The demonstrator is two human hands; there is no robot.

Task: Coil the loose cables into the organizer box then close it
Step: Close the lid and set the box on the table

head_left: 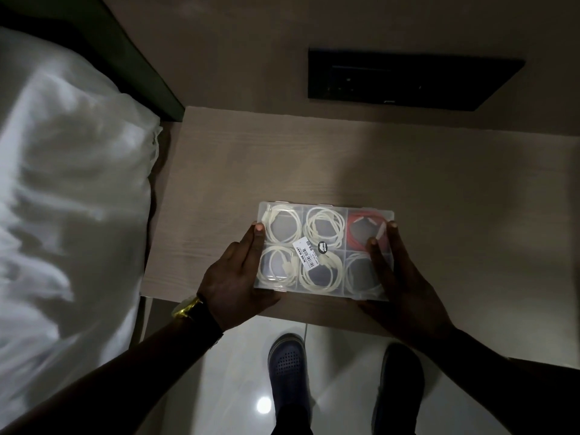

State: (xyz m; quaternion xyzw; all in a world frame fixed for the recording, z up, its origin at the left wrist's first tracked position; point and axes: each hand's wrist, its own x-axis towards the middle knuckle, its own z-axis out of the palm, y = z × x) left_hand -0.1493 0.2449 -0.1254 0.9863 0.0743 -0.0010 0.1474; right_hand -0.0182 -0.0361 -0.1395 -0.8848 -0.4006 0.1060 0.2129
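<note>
A clear plastic organizer box (326, 210) lies on the wooden table near its front edge, lid down over its compartments. Coiled white cables (324, 227) fill most compartments, and a red cable (361, 222) sits in the far right one. A price sticker (309, 254) is on the lid. My left hand (233, 277) grips the box's left side, fingers along the edge. My right hand (398, 277) holds the right side, with fingers resting on the lid.
The wooden table (455, 189) stretches right and back to a wall with a black panel (408, 78). A bed with white sheets (69, 183) lies to the left. My feet in dark shoes (287, 365) stand on the glossy floor below the table edge.
</note>
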